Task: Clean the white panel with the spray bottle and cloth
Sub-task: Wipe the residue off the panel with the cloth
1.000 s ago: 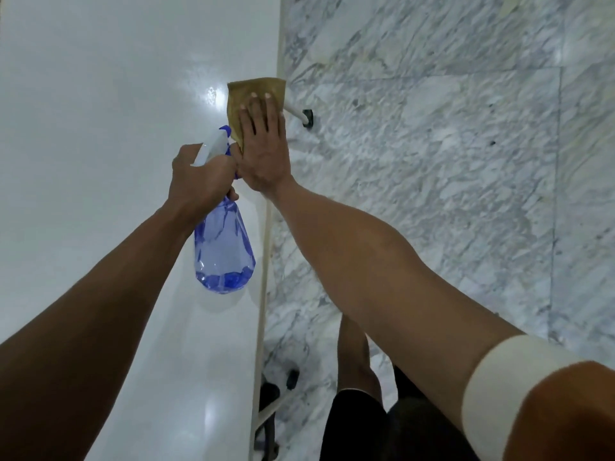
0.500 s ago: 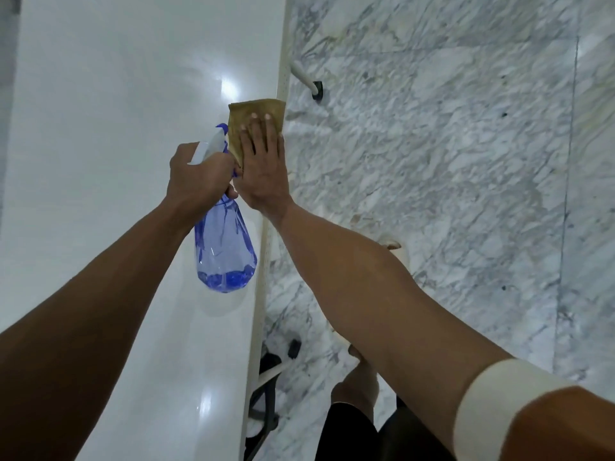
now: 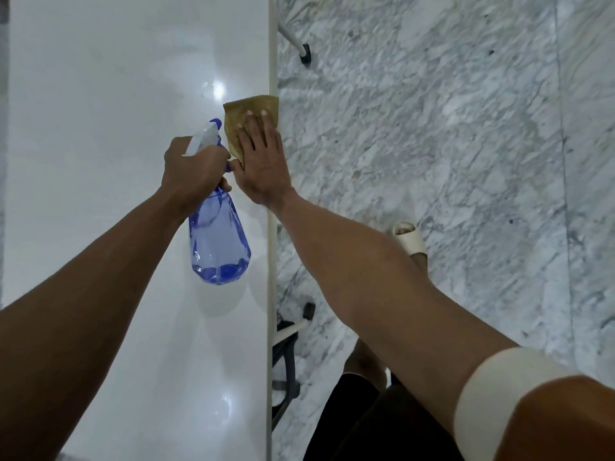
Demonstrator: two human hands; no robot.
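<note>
The glossy white panel fills the left half of the view, its right edge running top to bottom. My right hand lies flat with straight fingers on a tan cloth, pressing it onto the panel right at that edge. Just left of it my left hand grips the neck of a clear blue spray bottle with a white trigger head. The bottle hangs over the panel with a little blue liquid in its base.
Grey-veined marble floor lies right of the panel. White legs with black feet stick out from under the panel's edge. My foot in a cream slipper stands on the floor, dark shorts below.
My right hand has slid the cloth along the panel's right edge toward me, away from the far table leg. The left hand still holds the bottle beside it.
</note>
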